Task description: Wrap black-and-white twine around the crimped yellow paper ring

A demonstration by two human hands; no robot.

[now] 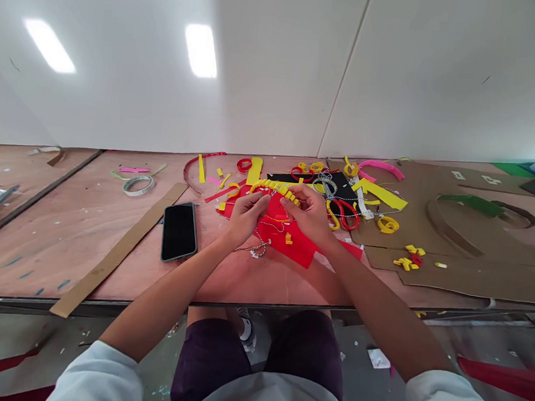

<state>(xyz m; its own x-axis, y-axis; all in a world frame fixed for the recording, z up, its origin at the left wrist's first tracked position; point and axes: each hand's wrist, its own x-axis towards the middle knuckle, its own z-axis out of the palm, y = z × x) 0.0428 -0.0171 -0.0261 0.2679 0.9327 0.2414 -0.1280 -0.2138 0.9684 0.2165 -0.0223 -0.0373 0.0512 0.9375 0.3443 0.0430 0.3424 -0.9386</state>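
Observation:
A curved strip of small yellow folded pieces (276, 185) arches between my two hands, above red sheets. My right hand (312, 212) is closed, with thumb and fingers pinched on the strip's right end. My left hand (249, 214) is pinched shut beneath the strip's left part; what lies between its fingertips is too small to make out. Thin black-and-white string (259, 250) trails below my hands over the red sheet (298, 247). Scissors with red and yellow handles (348, 215) lie just right of my right hand.
A phone (180, 232) lies left of my left forearm, beside a long cardboard strip (117, 250). A tape roll (138, 185) sits farther left. At right are cardboard sheets (490, 276), a yellow paper coil (388, 225) and small yellow pieces (407, 262). A white wall (266, 113) stands behind the table.

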